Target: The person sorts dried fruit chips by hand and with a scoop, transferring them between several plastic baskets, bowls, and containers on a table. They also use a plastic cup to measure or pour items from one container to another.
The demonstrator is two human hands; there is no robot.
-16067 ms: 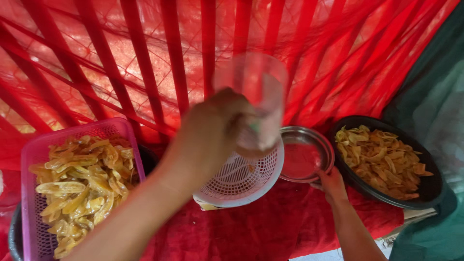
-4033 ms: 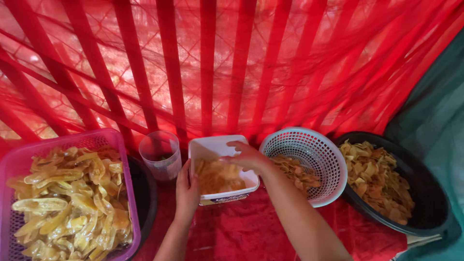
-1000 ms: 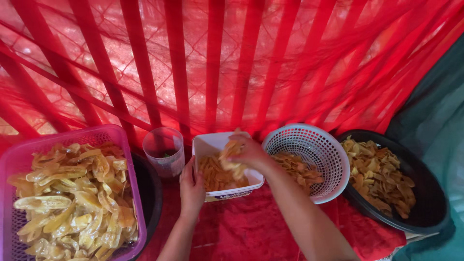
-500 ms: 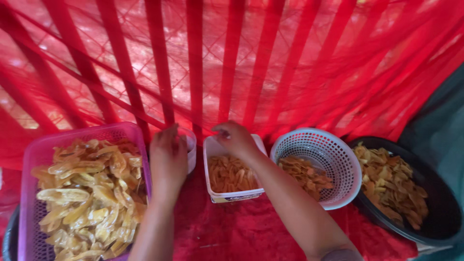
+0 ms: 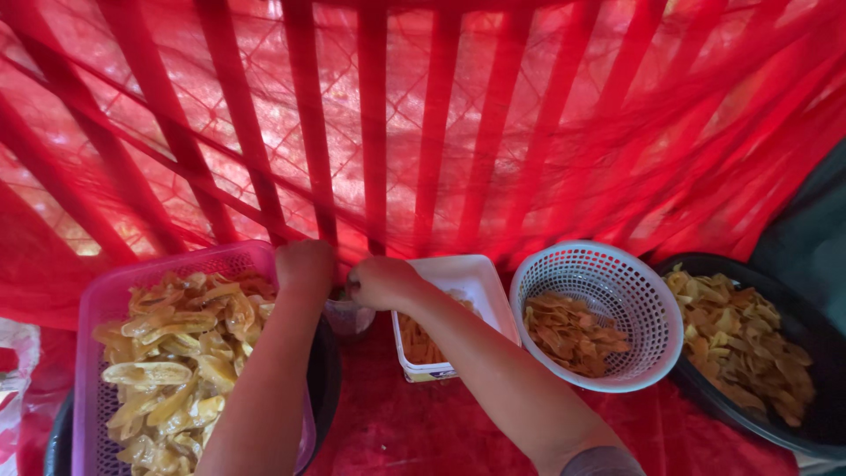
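Observation:
My left hand (image 5: 304, 264) is curled around the top of a clear plastic cup (image 5: 349, 317), which stands between a pink basket and a white tub and is mostly hidden by both hands. My right hand (image 5: 381, 282) reaches across the white rectangular tub (image 5: 471, 284), its fingers bunched at the cup's mouth. Whatever those fingers hold is hidden. Thin orange-yellow chips (image 5: 418, 342) lie in the tub, partly covered by my right forearm.
A pink slotted basket (image 5: 106, 295) of large yellow fried slices sits left, over a black bowl (image 5: 328, 379). A white round basket (image 5: 608, 273) with chips and a black bowl (image 5: 824, 339) of chips stand right. Red cloth covers the surface; red netting over bars hangs behind.
My right hand has left the tub of chips and moved left to the cup's mouth. My left hand went from the tub's side to the cup. The view has shifted a little.

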